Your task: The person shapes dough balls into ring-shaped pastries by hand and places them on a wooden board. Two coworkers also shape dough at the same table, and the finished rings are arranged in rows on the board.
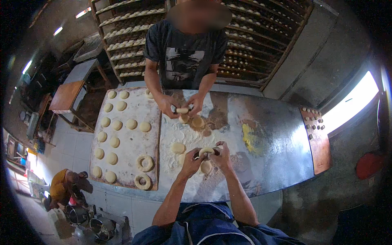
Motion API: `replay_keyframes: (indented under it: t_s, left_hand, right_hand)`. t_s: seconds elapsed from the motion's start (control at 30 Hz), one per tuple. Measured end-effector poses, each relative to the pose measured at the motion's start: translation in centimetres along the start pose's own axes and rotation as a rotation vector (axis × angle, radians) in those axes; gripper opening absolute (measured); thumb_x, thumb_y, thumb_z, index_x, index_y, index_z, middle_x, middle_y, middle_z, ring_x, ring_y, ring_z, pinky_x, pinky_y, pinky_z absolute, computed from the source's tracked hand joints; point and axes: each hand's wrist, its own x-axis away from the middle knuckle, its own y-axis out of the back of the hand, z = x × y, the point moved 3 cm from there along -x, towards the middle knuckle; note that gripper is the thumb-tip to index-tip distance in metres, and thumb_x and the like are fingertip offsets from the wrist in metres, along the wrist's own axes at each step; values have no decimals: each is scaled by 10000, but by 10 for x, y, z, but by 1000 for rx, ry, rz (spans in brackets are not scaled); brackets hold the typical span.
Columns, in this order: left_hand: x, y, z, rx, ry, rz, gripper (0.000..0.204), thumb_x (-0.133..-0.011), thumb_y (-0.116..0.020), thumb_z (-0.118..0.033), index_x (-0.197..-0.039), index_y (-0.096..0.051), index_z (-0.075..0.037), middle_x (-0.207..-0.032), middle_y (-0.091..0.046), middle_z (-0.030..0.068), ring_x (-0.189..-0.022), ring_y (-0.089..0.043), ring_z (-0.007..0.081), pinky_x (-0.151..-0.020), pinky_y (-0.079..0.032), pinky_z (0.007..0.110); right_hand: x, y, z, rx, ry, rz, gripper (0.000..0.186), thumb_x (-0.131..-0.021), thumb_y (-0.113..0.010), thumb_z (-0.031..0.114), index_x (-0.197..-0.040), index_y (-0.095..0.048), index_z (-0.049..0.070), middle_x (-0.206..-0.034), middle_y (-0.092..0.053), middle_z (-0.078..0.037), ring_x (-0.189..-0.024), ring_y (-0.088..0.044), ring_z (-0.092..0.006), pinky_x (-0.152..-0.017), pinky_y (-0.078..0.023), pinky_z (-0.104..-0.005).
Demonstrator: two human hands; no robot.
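Observation:
My left hand (190, 164) and my right hand (223, 159) are closed on one piece of dough (207, 150), held between them above the floured table. The dough is pale and curved; whether it has a hole cannot be made out. Just below my hands sits a round dough piece (206, 167). Another dough round (178, 148) lies on the flour beside my left hand, with one more partly hidden behind that hand. Across the table, a co-worker's two hands (179, 107) hold a dough piece (182, 110) over a flat brownish round (198, 122).
A floured board (130, 143) at left bears several dough rounds and two dough rings (145, 163). A yellow smear (248, 138) marks the metal tabletop. At the right end stands a brown board (321, 153) with small pieces. Racks (130, 45) of dough stand behind the co-worker; another person (65, 185) crouches lower left.

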Motion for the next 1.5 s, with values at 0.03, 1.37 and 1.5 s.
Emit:
replay_keyframes:
  t_s: [0.03,1.37,1.5]
  left_hand:
    - [-1,-10,2,99,43,-3,345,-909,-661,-119,-1214,-558,6,-1050,-668,112,-926,-659,202,-808,-546,331]
    - [48,63,24,990,-13,-345,459,-995,-355,-428,-728,-469,-72,-644,-496,20,-632,-542,211,-597,-421,335]
    - [61,102,4,143,-90,-506,403,-990,-401,-403,-725,-459,-105,-660,-469,12,-605,-470,166,-573,-376,309]
  right_hand:
    - [1,7,1,-32,32,18,491,-698,-737,40,-1106,-464,62,-828,-618,-88,-759,-582,-141,-647,-484,-270]
    - [28,-89,-100,261,125,11,608,-989,-421,525,-995,-599,-56,-912,-635,-155,-848,-602,-215,-746,-508,-361]
    - [20,-109,-113,510,239,318,360,-975,-504,260,-1258,-474,39,-1004,-565,-203,-874,-567,-306,-752,-479,-417]
